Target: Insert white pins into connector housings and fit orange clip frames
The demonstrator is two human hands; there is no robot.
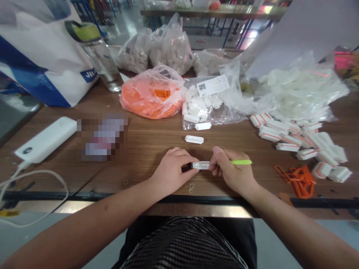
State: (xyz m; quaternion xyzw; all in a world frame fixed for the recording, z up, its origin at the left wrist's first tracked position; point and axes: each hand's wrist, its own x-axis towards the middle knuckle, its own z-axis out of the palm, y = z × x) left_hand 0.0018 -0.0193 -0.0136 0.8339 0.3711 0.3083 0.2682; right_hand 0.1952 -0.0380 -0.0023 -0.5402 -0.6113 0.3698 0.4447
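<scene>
My left hand [171, 170] pinches the left end of a small white plastic block [201, 165] just above the wooden table [151, 140] near its front edge. My right hand [228, 170] grips the block's right end and also holds a thin lime-green tool [241, 162] that sticks out to the right. Another white block [194, 139] lies loose on the table just beyond my hands. A third white block [203, 126] lies at the mouth of a clear bag of white parts [204, 102].
An orange-filled plastic bag [151, 95] sits behind the hands. A pile of finished white-and-orange blocks [303, 140] and loose orange clips [297, 178] lie at the right. A white power bank [45, 140] with cable, a water bottle [98, 56] and a large white-blue bag [36, 48] stand left.
</scene>
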